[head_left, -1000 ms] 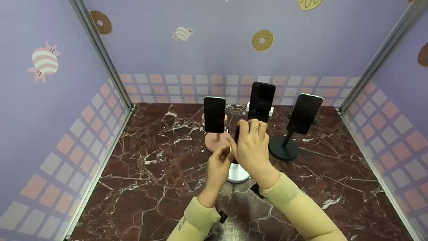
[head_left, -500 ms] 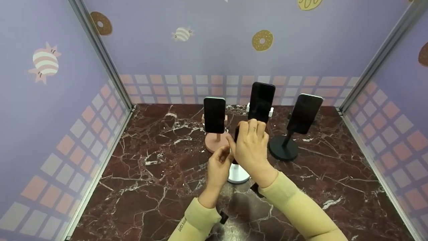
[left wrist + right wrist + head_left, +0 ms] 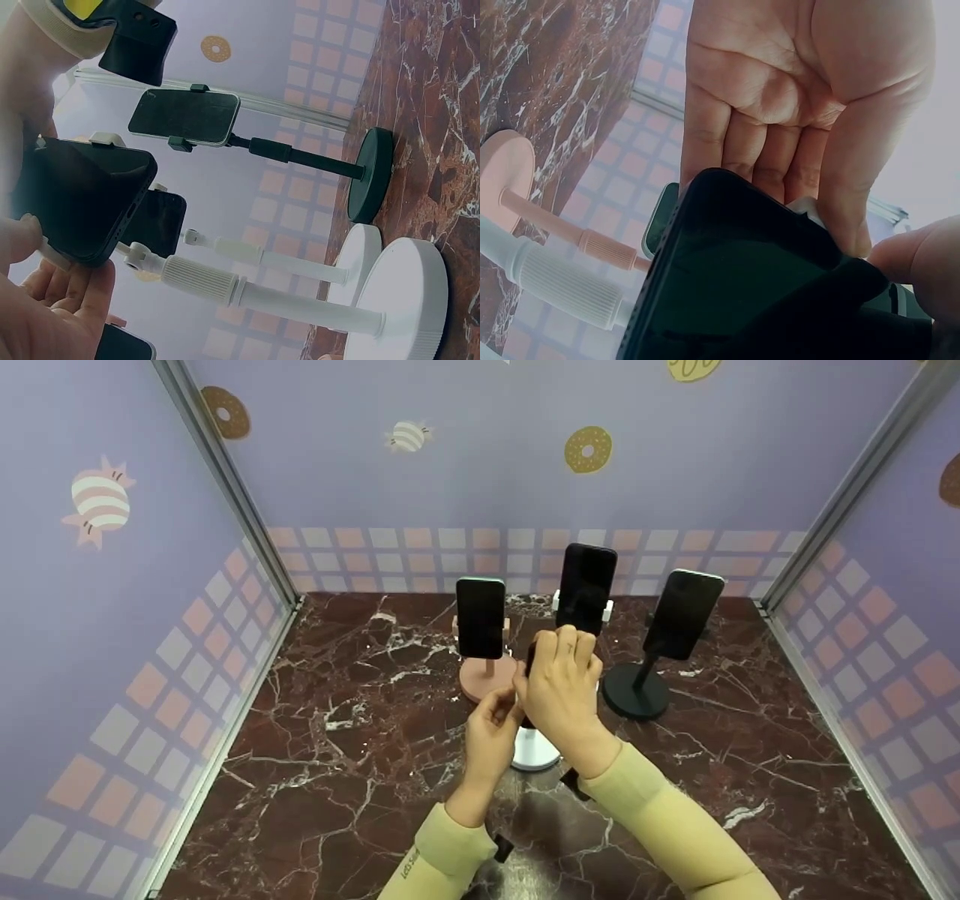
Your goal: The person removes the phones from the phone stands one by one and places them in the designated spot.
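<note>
A black smartphone (image 3: 82,195) sits in the white clamp (image 3: 106,139) of the nearest white phone stand (image 3: 535,750). My right hand (image 3: 564,682) grips the phone from above, its fingers bent over the upper part. Its thumb (image 3: 922,262) lies by the phone's edge in the right wrist view. With my left hand (image 3: 491,735) I pinch the clamp's left side, the thumb in front and the fingers (image 3: 75,296) passing behind the phone. That hand's palm faces the camera in the right wrist view. From the head, my right hand hides most of this phone.
Behind stand a pink phone stand (image 3: 480,679) holding a phone (image 3: 481,619), another white stand (image 3: 360,255) with a dark phone (image 3: 589,585), and a black stand (image 3: 636,691) with a phone (image 3: 684,615). The marbled tabletop (image 3: 322,802) is bounded by patterned panels (image 3: 435,495).
My right thumb has shifted slightly down and inward, toward the left fingertips. The left hand keeps its place, and the stands have not moved.
</note>
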### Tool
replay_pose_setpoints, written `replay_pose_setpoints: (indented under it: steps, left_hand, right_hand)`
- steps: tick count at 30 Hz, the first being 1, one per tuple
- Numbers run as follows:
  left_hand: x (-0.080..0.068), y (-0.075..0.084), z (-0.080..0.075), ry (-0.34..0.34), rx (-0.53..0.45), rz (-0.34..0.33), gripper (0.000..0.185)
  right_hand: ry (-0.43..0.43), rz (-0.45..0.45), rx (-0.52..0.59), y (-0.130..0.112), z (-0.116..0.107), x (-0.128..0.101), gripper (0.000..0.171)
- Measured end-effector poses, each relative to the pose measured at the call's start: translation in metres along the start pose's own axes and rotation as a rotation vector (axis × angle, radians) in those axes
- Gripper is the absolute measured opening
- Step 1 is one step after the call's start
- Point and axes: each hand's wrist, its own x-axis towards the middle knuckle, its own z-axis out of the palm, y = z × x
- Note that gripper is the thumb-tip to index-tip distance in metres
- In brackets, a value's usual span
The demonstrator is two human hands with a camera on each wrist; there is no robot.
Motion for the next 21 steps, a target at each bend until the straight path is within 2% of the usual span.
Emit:
replay_pose_setpoints:
  steps: [14, 21]
  left_hand:
    - [-0.0005, 0.0003, 0.0045, 0.009, -0.048, -0.006, 0.022]
    - [-0.0014, 0.0005, 0.0044, 0.016, -0.057, 0.011, 0.022]
  right_hand:
    - [0.019, -0.002, -0.027, 0.0007, 0.0005, 0.0007, 0.035]
    - [0.019, -0.02, -0.012, 0.0017, 0.001, 0.0016, 0.035]
